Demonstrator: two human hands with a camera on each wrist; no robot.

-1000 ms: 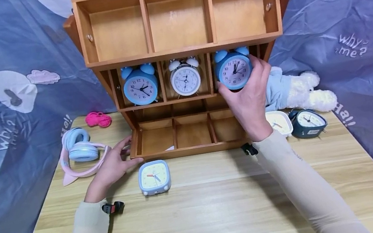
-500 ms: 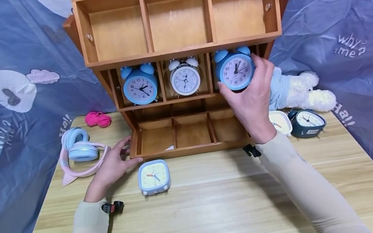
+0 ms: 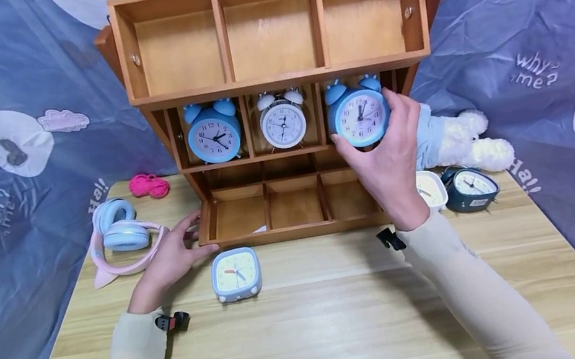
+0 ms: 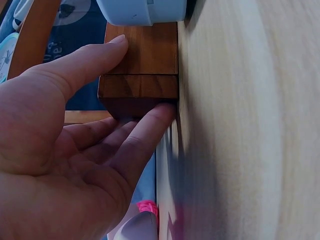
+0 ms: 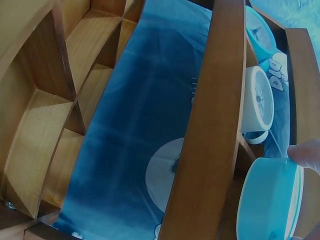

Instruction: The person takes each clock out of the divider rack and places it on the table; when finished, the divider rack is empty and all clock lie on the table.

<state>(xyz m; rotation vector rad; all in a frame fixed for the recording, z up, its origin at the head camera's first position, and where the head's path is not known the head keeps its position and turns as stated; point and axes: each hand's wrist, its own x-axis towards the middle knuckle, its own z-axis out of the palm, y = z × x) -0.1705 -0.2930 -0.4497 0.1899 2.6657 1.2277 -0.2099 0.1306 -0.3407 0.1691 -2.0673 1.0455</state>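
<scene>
My right hand point(image 3: 388, 157) holds a round blue twin-bell alarm clock point(image 3: 359, 118), thumb at its lower left and fingers at its right side. This clock stands at the front of the right compartment in the middle tier of a wooden rack point(image 3: 282, 76). In the right wrist view, the thumb point(image 5: 306, 154) touches the rim of the blue alarm clock point(image 5: 262, 200). My left hand point(image 3: 173, 260) grips the rack's lower left corner; the left wrist view has its thumb point(image 4: 107, 52) on one face of the wood and fingers against another. Near it sits a square blue-framed clock point(image 3: 236, 274).
Another blue twin-bell clock point(image 3: 214, 134) and a white one point(image 3: 283, 122) occupy the middle tier. Cat-ear headphones point(image 3: 124, 237) and pink yarn point(image 3: 149, 185) lie left. At right are a white clock point(image 3: 433, 189), a dark green clock point(image 3: 470, 189) and a plush toy point(image 3: 462, 139).
The blue alarm clock in my right hand has come slightly forward and down from its compartment, and its bells show more. My left hand keeps its grip on the rack's corner.
</scene>
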